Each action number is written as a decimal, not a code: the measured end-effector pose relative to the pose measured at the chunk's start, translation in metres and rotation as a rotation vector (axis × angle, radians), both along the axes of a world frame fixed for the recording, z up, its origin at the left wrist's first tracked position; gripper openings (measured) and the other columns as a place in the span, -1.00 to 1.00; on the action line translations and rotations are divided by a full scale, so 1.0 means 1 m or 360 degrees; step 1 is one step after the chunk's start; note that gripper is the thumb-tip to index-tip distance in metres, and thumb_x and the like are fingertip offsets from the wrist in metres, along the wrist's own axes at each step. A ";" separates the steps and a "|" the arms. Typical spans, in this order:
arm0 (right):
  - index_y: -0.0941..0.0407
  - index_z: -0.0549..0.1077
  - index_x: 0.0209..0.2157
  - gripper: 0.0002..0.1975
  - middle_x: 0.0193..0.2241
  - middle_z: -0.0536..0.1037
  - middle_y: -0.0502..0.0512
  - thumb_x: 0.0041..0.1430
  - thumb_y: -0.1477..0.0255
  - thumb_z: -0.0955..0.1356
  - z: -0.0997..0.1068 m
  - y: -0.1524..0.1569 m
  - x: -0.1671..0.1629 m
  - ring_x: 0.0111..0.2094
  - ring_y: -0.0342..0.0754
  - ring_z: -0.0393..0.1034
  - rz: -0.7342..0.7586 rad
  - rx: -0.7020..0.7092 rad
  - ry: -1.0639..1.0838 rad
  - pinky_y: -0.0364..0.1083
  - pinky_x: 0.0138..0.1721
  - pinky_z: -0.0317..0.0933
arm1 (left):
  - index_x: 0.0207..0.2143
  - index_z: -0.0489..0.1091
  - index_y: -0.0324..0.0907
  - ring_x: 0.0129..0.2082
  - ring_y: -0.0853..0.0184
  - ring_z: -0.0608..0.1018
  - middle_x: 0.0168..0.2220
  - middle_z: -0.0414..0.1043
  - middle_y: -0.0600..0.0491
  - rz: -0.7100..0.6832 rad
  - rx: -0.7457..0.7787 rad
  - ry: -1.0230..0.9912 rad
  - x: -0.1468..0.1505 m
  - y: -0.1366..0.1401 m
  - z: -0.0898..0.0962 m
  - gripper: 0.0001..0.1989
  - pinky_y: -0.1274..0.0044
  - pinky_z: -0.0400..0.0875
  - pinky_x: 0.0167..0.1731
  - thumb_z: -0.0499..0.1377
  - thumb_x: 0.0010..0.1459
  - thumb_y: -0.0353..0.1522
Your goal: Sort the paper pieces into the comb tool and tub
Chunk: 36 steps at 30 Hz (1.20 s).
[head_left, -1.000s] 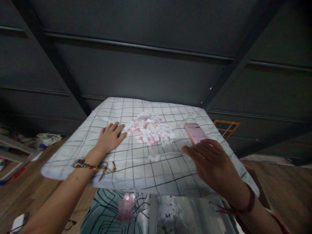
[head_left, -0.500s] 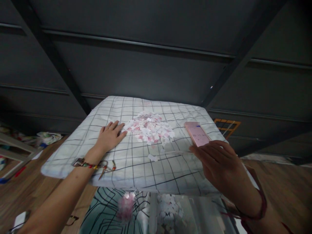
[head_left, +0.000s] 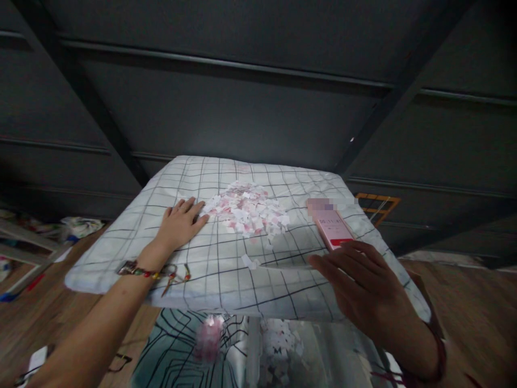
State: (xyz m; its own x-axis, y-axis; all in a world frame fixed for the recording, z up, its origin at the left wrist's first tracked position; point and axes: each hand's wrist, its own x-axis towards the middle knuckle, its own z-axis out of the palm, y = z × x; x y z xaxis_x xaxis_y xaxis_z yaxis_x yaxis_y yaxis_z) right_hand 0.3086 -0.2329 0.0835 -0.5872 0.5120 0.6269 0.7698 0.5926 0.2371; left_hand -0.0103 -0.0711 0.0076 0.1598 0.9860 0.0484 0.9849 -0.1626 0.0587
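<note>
My left hand (head_left: 180, 222) lies flat on the checked white cloth (head_left: 278, 293), its fingers loosely spread and nothing in it. Its fingertips are beside a heap of small white and pink paper pieces (head_left: 246, 210). A beaded bracelet (head_left: 145, 273) circles that wrist. Toward the right edge a pink phone (head_left: 332, 229) rests on the cloth with a timer and a red bar on its screen. My right hand (head_left: 359, 285) is over the phone's near end, fingers stretched and thumb apart, not wrapped round it. Whether a fingertip touches the screen is hard to tell.
A few loose paper pieces (head_left: 250, 262) lie in front of the heap. Below the near edge are a clear plastic bin (head_left: 319, 350) with paper pieces and a pink-white blurred bundle (head_left: 210, 337) on dark-patterned green fabric (head_left: 169, 350). A dark panelled wall (head_left: 242, 113) stands behind.
The right hand has shifted slightly down and left relative to the phone, uncovering the red bar on its screen. The left hand stays on the cloth. The view has moved a little.
</note>
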 end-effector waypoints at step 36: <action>0.21 0.44 -0.21 -0.74 -0.47 0.53 0.05 0.17 0.73 0.22 0.002 0.004 0.009 -0.42 -0.09 0.36 -0.0127 0.0001 -0.0131 0.00 -0.21 0.28 | 0.29 0.17 -0.14 0.35 -0.01 0.11 0.37 0.04 -0.13 -0.0020 -0.0018 -0.0010 0.001 -0.001 0.002 -0.39 0.09 0.06 0.23 -0.16 0.30 -0.08</action>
